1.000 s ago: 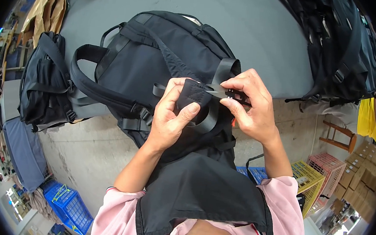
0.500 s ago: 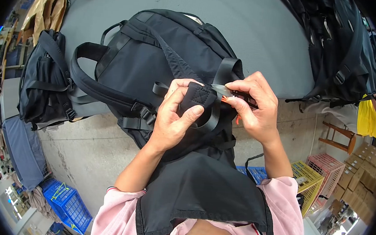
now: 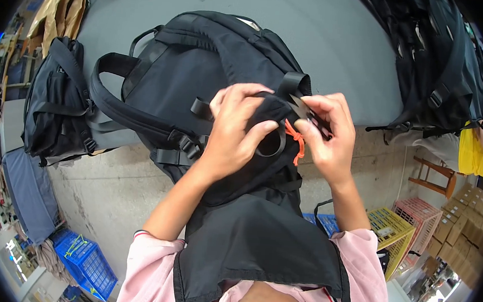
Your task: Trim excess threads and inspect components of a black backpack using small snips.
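Fingers of the right hand grasp small snips with grey metal blades, a knotted bright-orange cord now dangling in full view where most of it was hidden half a second ago. Just beside the blades, the left hand pinches a black padded fabric strap end, now tilted so that its stitched patch, which faced the camera before, is turned from sight. Both are held over the near right part of a large black fabric backpack, which lies mostly on a grey tabletop.
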Demonstrator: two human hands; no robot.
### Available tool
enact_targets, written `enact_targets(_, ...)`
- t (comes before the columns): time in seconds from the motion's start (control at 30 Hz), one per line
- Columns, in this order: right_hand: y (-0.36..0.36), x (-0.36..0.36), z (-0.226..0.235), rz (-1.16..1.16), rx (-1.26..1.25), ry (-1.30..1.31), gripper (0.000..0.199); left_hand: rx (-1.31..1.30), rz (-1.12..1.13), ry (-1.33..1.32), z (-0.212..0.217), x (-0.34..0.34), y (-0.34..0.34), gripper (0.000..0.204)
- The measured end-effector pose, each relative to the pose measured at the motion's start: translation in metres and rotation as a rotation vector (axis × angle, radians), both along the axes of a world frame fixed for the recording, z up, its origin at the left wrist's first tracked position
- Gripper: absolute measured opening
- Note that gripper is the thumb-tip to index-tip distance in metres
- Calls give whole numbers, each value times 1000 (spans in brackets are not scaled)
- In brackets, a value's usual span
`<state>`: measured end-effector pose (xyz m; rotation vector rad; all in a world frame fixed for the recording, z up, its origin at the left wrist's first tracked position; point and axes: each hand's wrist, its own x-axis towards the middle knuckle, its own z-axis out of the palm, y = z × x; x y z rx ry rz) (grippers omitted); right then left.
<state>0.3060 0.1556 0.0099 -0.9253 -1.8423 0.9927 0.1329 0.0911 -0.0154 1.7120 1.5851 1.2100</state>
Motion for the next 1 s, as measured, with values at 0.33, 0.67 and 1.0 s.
enact_targets(0.33,-14,-24,-26,174,197,-420,31,-90,141,-74,2,-68,-10,18)
enact_targets(0.67,-25,-28,-21,121,202,-303,38,-411,77,435,5,-87,-28,31)
enact_targets(1.0,-34,-49,-16,147,-188,-72,29,-656,-38,-1228,24,-57,-51,28)
